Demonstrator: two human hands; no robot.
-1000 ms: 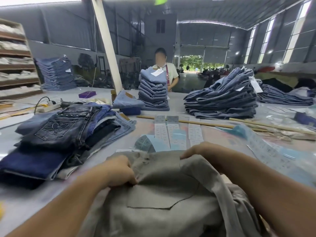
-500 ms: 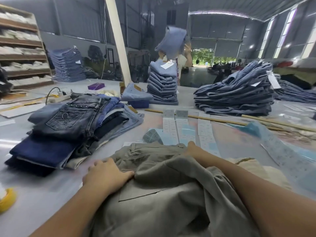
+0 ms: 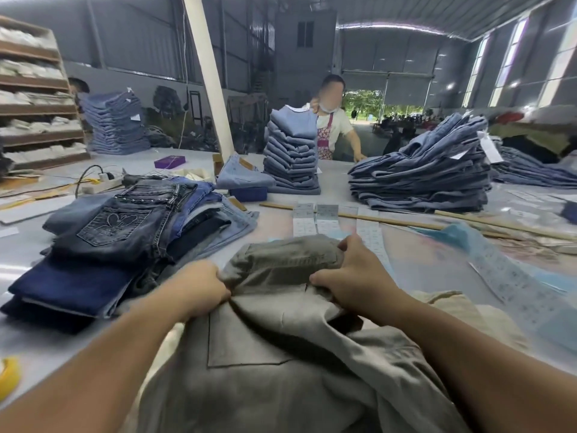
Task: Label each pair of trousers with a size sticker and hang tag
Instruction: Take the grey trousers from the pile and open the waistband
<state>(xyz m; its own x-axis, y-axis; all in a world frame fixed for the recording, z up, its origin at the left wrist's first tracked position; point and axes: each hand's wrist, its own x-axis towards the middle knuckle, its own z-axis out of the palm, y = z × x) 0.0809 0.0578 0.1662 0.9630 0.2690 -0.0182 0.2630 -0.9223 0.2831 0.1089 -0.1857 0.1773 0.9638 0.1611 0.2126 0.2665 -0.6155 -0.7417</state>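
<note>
Warehouse surface (image 3: 437, 260), jeans stacked around. Left hand (image 3: 204, 287) and right hand (image 3: 352, 276) both grip grey trousers (image 3: 281, 354) at waistband, near edge. Step: laying out. Next, probably a sticker from strips (image 3: 326, 218) beyond

Single view, head-worn wide-angle camera, looking forward and slightly down across a work table (image 3: 437, 264). Both forearms enter from the bottom edge; left hand (image 3: 203, 289) and right hand (image 3: 352, 276) sit near frame centre, close to the lens, on grey trousers (image 3: 281, 354) that fill the lower foreground. Jeans pile (image 3: 118, 239) near at left, size sticker strips (image 3: 315, 218) just past the hands. Far side of the table and hall doorway visible beyond. Edges bend from lens distortion.
</note>
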